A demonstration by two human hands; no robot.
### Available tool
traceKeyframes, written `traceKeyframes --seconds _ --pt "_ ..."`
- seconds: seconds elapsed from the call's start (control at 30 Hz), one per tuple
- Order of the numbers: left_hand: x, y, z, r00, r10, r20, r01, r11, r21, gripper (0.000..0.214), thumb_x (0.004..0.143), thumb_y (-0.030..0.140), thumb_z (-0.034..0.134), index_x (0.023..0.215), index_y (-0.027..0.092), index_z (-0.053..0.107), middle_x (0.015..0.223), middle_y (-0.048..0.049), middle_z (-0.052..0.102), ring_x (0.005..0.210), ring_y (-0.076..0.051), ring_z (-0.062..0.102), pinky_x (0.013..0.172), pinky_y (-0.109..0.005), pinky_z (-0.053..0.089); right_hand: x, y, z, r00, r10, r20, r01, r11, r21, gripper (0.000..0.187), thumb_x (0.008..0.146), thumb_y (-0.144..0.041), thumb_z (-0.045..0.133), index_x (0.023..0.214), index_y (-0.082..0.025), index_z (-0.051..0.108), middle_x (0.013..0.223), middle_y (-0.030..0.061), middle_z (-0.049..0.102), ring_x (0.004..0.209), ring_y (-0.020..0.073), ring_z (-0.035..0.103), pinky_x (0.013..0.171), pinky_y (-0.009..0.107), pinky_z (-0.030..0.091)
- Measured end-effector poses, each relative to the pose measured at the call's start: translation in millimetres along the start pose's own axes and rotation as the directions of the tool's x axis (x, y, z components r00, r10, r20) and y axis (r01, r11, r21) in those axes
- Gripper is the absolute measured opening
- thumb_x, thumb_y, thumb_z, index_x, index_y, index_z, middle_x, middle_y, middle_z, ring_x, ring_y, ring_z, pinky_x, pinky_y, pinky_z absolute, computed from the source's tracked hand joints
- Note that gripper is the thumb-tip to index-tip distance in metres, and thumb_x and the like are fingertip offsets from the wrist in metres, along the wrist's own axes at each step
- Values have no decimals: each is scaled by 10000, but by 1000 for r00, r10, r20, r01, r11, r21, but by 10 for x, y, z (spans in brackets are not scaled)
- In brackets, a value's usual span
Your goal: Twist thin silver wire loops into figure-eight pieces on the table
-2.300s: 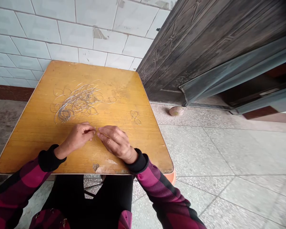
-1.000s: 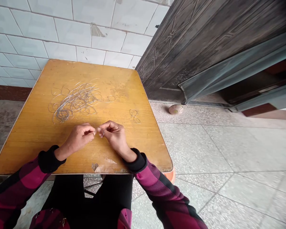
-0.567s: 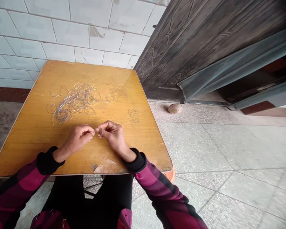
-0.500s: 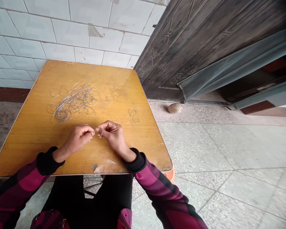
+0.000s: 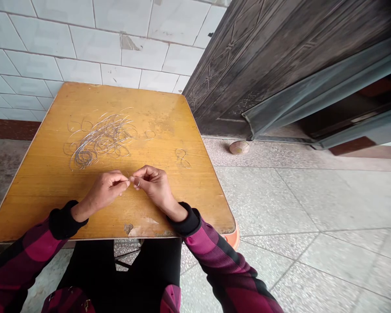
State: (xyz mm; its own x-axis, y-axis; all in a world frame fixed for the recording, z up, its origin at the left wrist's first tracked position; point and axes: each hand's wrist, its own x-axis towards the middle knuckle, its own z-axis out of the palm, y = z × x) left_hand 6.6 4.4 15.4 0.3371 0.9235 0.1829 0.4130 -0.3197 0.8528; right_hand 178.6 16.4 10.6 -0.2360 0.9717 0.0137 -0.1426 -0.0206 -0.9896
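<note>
Both hands meet over the near middle of a worn yellow wooden table (image 5: 45, 187). My left hand (image 5: 106, 191) pinches one end of a thin silver wire piece (image 5: 134, 180), fingers closed. My right hand (image 5: 154, 184) pinches the other end, where the wire curls into a small loop. A tangled pile of silver wire loops (image 5: 99, 139) lies farther back on the table's left. One bent figure-eight wire (image 5: 183, 158) lies apart near the right edge.
A white tiled wall (image 5: 84, 39) stands behind the table. A dark carved door (image 5: 280, 56) leans open at the right. A small round object (image 5: 238, 148) sits on the speckled floor by the door. An orange rim (image 5: 232, 240) shows under the table's corner.
My right hand turned from lying palm-down to a raised pinch, and the wire between my hands now shows a small loop. The view shifted slightly.
</note>
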Motion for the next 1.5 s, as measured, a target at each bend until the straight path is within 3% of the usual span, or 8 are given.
traceKeyframes --seconds 0.33,0.53,0.7,0.83,0.93,1.03,1.17,1.5 --pt "-2 67 5 993 83 -85 -79 996 51 333 820 149 530 491 166 480 519 33 436 499 -88 419 504 -241 321 -72 51 32 976 -210 -49 197 960 -202 164 773 -328 715 726 -188 642 643 -7 632 558 97 545 544 234 444" --pt "-10 60 29 988 87 -126 -84 996 26 326 819 139 523 500 171 461 520 32 438 519 -97 422 533 -254 328 -120 15 21 840 -540 52 494 721 -486 113 861 -164 589 774 -199 652 757 34 680 708 145 643 667 284 508" --pt "1 57 4 987 71 -144 -69 997 18 306 824 164 532 521 173 487 535 29 453 541 -107 442 548 -256 346 -138 -43 -26 808 -569 151 538 610 -582 143 887 -173 559 827 -225 679 901 72 694 835 191 643 752 353 511" --pt "22 32 -36 981 62 -184 -57 998 34 285 838 176 524 553 169 531 556 29 458 537 -104 455 546 -254 348 -163 -36 -26 797 -588 135 560 637 -529 117 872 -180 591 825 -233 684 886 69 678 837 189 623 743 348 504" --pt "34 4 -52 966 97 -238 -79 993 83 257 841 173 527 587 166 559 574 26 465 553 -105 459 558 -254 350 -148 -16 0 880 -473 27 454 825 -337 59 863 -244 624 888 -228 675 888 56 675 790 166 626 718 323 524" --pt "36 -10 -51 958 141 -250 -110 985 134 241 841 164 526 604 165 569 594 19 471 568 -108 454 564 -256 349 -87 -3 23 988 -155 -19 156 988 21 192 815 -352 685 944 -214 658 874 34 692 620 110 600 574 258 528" --pt "26 -5 -42 950 174 -259 -136 978 158 231 842 141 512 620 162 575 617 9 502 587 -111 467 579 -258 358 -11 3 44 987 103 122 -134 949 286 322 671 -369 807 904 -186 682 763 3 717 502 67 566 476 192 493" --pt "18 21 -42 960 126 -252 -107 991 86 246 844 154 513 603 166 563 593 18 486 564 -106 457 561 -250 360 -6 -29 30 951 228 209 -293 880 373 295 634 -372 832 785 -164 688 715 4 728 539 72 628 513 174 531"
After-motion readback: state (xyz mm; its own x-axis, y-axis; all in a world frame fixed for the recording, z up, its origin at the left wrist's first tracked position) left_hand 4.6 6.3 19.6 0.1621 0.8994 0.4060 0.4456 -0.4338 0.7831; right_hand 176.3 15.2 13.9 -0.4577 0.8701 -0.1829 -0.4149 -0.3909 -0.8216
